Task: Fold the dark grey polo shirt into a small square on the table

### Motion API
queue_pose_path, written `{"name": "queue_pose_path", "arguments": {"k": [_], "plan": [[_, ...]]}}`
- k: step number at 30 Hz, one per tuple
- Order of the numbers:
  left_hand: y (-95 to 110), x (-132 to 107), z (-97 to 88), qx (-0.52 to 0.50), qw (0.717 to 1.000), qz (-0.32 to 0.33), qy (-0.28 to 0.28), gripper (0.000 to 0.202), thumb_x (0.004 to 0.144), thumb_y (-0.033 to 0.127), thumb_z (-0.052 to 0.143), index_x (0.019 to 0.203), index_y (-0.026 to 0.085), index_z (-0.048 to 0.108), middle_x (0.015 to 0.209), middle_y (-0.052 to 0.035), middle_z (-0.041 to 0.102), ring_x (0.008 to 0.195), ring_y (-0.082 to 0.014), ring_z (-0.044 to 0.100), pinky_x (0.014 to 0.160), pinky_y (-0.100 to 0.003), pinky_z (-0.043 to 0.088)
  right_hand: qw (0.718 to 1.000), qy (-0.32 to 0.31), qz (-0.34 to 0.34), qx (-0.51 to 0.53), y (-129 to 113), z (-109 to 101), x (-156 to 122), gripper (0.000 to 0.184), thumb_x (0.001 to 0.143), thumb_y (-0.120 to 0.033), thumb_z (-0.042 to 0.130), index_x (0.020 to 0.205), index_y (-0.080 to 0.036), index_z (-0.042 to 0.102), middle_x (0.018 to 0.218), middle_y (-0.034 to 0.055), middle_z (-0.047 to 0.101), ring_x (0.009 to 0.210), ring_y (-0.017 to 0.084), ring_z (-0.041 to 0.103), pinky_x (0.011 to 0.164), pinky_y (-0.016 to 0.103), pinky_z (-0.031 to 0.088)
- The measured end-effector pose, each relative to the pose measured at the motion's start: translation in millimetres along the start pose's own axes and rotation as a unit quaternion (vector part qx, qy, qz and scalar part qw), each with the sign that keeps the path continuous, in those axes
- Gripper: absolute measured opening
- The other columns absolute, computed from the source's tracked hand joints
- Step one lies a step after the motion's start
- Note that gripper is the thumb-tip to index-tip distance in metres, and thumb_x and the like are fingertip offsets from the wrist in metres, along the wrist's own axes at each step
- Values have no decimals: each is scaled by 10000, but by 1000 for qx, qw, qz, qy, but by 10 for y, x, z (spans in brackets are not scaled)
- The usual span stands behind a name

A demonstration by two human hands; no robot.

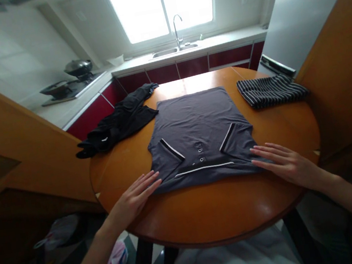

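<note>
Shirt: I see the grey shirt (195,124) flat in the middle of the table (217,215), collar end nearest me.
Left hand: left hand (136,197) open and flat, grasping nothing, fingertips touching the shirt's near left corner.
Right hand: right hand (285,163) open, palm down, fingers resting on the near right corner.
Done: I judge both sides folded in, edges straight.
Left: not yet folded across its length.
Nearby: black garment (120,123) heaped at left; striped garment (270,90) folded at right.
</note>
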State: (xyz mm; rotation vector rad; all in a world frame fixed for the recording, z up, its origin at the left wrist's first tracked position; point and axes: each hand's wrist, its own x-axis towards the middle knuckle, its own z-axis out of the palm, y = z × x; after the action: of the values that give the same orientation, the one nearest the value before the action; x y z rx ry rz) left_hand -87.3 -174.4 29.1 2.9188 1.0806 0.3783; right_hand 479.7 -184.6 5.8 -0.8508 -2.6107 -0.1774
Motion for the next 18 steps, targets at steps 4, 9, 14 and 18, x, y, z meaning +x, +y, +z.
{"name": "queue_pose_path", "arguments": {"k": [4, 9, 14, 18], "plan": [[25, 122, -15, -57, 998, -1, -34, 543, 1047, 123, 376, 1540, 339, 447, 1584, -30, 460, 1472, -218, 419, 1207, -453, 391, 999, -25, -27, 29, 52, -33, 46, 568, 1022, -80, 435, 1529, -336, 467, 1597, 46, 438, 1473, 218, 407, 1185, 480, 410], [22, 246, -17, -102, 993, 22, -56, 504, 1054, 148, 378, 1509, 327, 498, 1555, -32, 499, 1428, -205, 483, 1208, -438, 386, 998, -17, -42, 52, 107, -14, 96, 537, 1025, -83, 436, 1506, -312, 503, 1517, 50, 539, 1432, 200, 466, 1169, 450, 436], [-37, 200, 13, -139, 990, 33, -17, 439, 1068, 189, 382, 1456, 257, 574, 1439, -57, 621, 1353, -194, 569, 1168, -396, 457, 996, 16, -26, 79, 139, 30, 51, 484, 1035, -108, 446, 1471, -288, 553, 1463, 68, 596, 1377, 207, 534, 1127, 425, 487], [-37, 178, 19, -159, 987, 32, 2, 405, 1070, 190, 391, 1392, 230, 634, 1404, -71, 647, 1320, -194, 599, 1146, -383, 484, 994, 23, -21, 102, 132, 40, 14, 465, 1034, -96, 436, 1440, -264, 587, 1452, 82, 606, 1354, 211, 558, 1089, 404, 526]]}}
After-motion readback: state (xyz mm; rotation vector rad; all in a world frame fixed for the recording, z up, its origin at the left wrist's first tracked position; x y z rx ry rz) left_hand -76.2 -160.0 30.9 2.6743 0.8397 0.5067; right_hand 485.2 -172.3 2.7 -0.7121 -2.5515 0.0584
